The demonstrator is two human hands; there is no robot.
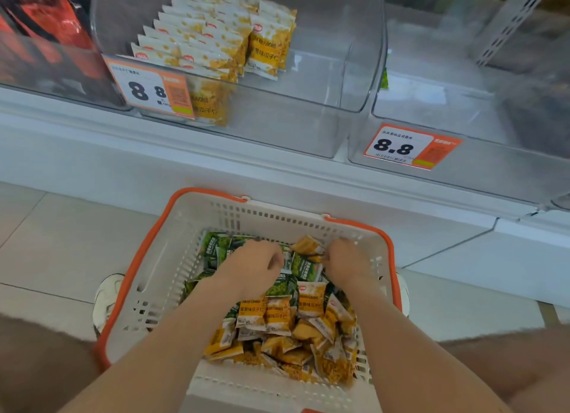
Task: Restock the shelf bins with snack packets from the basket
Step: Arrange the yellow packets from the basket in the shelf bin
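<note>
basket: white, orange-rimmed basket on the floor, against the front edge of the shelf base, between the person's knees.
packets: green snack packets lie toward the basket's far end; yellow snack packets are heaped at its near end, with a few yellow ones strayed among the green.
left hand: left hand is down in the far half of the basket, knuckles up, fingers curled under onto the green packets; whether they have closed on one i cannot tell.
right hand: right hand is at the basket's far right corner, fingers bent down beside a yellow packet; the grip itself is hidden.
middle bin: clear middle bin on the shelf holds neat rows of yellow packets in its left part, behind a price tag; its right part is bare.
right bin: clear right bin looks nearly bare, with only a scrap of green visible at its left wall; its own tag is on the front.
step, as i judge it: gathering packets for a lift to the bins.
risk, mixing: a blind handful from the jumbled middle could carry both colours, putting the wrong flavour in a bin.
risk, spilling: slick packets grabbed in an overfull bunch may slide out on the way up and land on the floor or behind the basket.
risk, rows: dropping loose packets into the middle bin could topple the standing rows.
</note>
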